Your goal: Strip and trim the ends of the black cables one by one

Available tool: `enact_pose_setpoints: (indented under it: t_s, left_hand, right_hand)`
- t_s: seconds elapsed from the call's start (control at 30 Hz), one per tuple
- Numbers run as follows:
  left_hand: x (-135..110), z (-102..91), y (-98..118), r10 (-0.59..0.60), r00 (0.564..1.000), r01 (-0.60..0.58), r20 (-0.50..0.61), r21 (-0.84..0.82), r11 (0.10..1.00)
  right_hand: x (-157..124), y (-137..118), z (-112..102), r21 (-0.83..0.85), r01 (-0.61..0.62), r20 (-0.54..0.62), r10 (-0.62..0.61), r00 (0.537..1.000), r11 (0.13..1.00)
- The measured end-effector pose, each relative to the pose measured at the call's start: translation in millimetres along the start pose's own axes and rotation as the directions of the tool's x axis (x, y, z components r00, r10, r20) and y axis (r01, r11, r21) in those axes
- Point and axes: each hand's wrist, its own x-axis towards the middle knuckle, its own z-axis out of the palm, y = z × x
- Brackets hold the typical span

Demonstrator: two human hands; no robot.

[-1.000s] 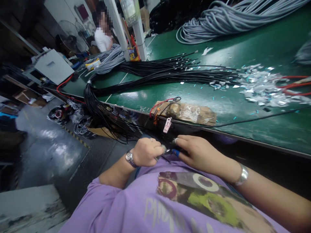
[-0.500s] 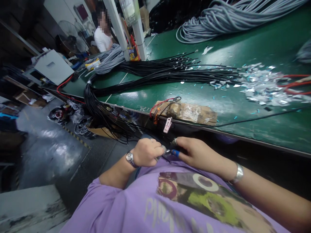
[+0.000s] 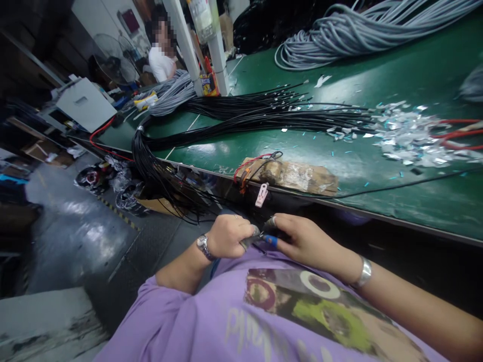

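Note:
My left hand (image 3: 228, 235) is closed in a fist just below the table edge, close to my chest, pinching the end of a thin black cable. My right hand (image 3: 302, 240) is closed around a small tool with a blue handle (image 3: 270, 240), its tip meeting the left hand's fingers. A single black cable (image 3: 396, 187) runs from between the hands up over the green table (image 3: 415, 65) to the right. A big bundle of black cables (image 3: 241, 115) lies across the table and hangs over its left edge.
A taped cardboard pad (image 3: 298, 176) with red and black wires sits at the table edge. Silvery and blue scraps (image 3: 407, 131) litter the right side beside red handles (image 3: 458, 133). Grey cable coils (image 3: 350, 30) lie at the back. Another person (image 3: 162, 50) sits far left.
Both hands stay together at my chest; the right hand has shifted slightly to the left.

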Motion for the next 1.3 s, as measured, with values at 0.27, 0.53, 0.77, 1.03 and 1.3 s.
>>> enact_pose_setpoints:
  t_s: [0.27, 0.53, 0.77, 1.03, 1.3]
  left_hand:
    - [3, 1.1, 7, -0.318, 0.947, 0.296, 0.041, -0.491, 0.819]
    - [9, 7.6, 18, -0.515, 0.670, 0.558, 0.534, -0.820, -0.124]
    - [7, 6.5, 11, -0.404, 0.651, 0.600, 0.643, -0.761, -0.245]
    - [3, 13.8, 11, -0.431, 0.738, 0.583, 0.520, -0.812, 0.018]
    - [1, 17.6, 13, -0.496, 0.861, 0.441, 0.112, -0.652, 0.617]
  right_hand:
    - [-5, 1, 10, -0.255, 0.151, -0.265, -0.219, 0.939, 0.955]
    - [-5, 5, 13, -0.264, 0.183, -0.306, -0.262, 0.915, 0.947]
    - [-3, 6, 15, -0.268, 0.156, -0.275, -0.230, 0.933, 0.951]
    - [-7, 12, 7, 0.113, -0.095, -0.283, 0.123, 0.951, 0.989]
    - [-3, 10, 15, 0.762, -0.344, 0.106, 0.419, 0.902, 0.548]
